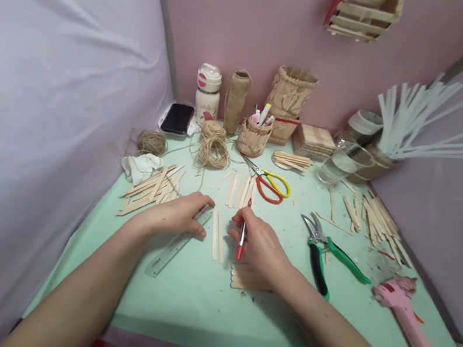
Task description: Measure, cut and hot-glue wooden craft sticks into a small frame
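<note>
My left hand (pixel 178 215) lies on a clear plastic ruler (pixel 175 244), fingers curled over its upper end and pressing it to the green table (pixel 192 303). My right hand (pixel 257 243) is closed round a red pen (pixel 242 231), tip pointing away from me. Two popsicle sticks (pixel 217 235) lie side by side between my hands, just right of the ruler. A short stack of sticks (pixel 247 278) sits under my right wrist. More loose sticks (pixel 241 190) lie beyond the pen tip.
Red-and-yellow scissors (pixel 271 185), green-handled pliers (pixel 325 251) and a pink glue gun (pixel 406 312) lie to the right. Stick piles sit at left (pixel 153 187) and right (pixel 377 218). Twine (pixel 211 146), a phone (pixel 177 118), a bottle (pixel 207 95), a pen holder (pixel 254 136) and a glass (pixel 344 163) stand behind.
</note>
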The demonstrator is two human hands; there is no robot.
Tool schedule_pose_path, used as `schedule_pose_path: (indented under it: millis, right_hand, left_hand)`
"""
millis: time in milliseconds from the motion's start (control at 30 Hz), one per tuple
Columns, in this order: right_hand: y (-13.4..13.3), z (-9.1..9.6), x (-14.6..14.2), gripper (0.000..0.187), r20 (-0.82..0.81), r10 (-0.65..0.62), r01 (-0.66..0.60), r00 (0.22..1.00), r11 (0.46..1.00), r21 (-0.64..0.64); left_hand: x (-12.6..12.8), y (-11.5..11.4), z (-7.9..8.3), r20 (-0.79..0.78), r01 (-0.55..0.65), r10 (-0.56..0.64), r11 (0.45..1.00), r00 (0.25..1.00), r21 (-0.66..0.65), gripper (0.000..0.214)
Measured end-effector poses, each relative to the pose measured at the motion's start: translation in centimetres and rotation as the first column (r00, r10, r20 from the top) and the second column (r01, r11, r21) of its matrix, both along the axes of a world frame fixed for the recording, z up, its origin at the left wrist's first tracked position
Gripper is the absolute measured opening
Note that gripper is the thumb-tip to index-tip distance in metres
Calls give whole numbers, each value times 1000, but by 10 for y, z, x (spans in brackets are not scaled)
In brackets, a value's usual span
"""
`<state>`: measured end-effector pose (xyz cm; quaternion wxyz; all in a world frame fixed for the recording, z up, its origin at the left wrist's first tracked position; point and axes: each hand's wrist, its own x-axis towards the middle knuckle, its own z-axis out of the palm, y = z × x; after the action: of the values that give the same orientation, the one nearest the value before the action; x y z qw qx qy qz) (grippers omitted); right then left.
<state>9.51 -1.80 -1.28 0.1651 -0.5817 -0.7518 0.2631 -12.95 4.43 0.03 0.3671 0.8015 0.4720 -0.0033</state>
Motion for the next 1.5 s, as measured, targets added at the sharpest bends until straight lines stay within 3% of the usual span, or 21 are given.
schedule_pose_path:
  millis: [167, 300, 500, 633, 833, 1067, 1233, 1500]
  right_hand:
    - [-8, -8, 3, 43, -49, 256, -250, 966, 963, 99]
    - [-8, -18, -2, 68, -39, 356, -348, 934, 927, 142]
    - [-1, -23, -7, 48, 56, 321, -326, 945, 921, 214]
    - [10, -24, -12, 57, 111, 294, -313, 949, 921, 233]
    - [26, -23, -17, 55, 176, 252, -287, 951, 933, 215]
    - [38, -25, -14, 59, 169, 194, -231, 966, 943, 239]
    - [37, -27, -7, 57, 118, 201, -225, 972, 940, 257]
    - [13, -22, 11, 47, 0, 190, -185, 982, 959, 215]
  left_hand:
    - [11, -7, -3, -32, 49, -48, 998, 998, 34, 66]
    - [16, -9, -12, -21, 39, -38, 998, 999, 58, 57]
    - [25, -9, -13, 28, -28, 24, 990, 999, 136, 35]
    - [30, -6, -13, 104, -124, 106, 975, 989, 183, 23]
    - [30, 1, -29, 207, -256, 216, 947, 954, 192, 56]
    - [29, 1, -27, 221, -355, 322, 926, 920, 130, 51]
    - [27, -4, -18, 203, -342, 323, 938, 924, 64, 49]
    - [31, -16, -5, 76, -267, 261, 961, 962, 75, 45]
